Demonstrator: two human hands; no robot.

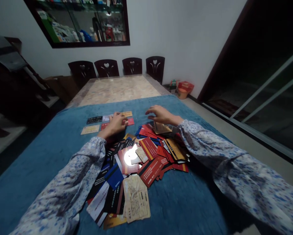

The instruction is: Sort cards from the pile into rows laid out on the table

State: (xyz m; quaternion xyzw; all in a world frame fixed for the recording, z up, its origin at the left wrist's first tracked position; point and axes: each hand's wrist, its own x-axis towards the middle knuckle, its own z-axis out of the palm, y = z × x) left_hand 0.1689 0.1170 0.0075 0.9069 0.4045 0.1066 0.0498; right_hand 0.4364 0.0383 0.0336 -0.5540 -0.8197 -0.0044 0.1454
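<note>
A loose heap of plastic cards point(141, 160), red, black, blue and beige, lies on a blue cloth point(38, 163) in front of me. Beyond it, a few cards sit in two short rows: a black card point(94, 119), a beige card point(89, 130), a yellow card point(126, 114) and a red card point(130, 121). My left hand point(114, 125) rests with curled fingers on the row cards, touching the red one. My right hand point(161, 115) hovers over the heap's far edge, fingers bent and apart, just above a beige card point(161, 128). Both arms wear flowered sleeves.
Past the cloth is a bare marble tabletop point(119, 89) with several dark chairs point(131, 66) along the wall. A glass cabinet point(87, 19) hangs above. A red container point(184, 88) stands on the floor at right, beside a sliding glass door point(271, 98).
</note>
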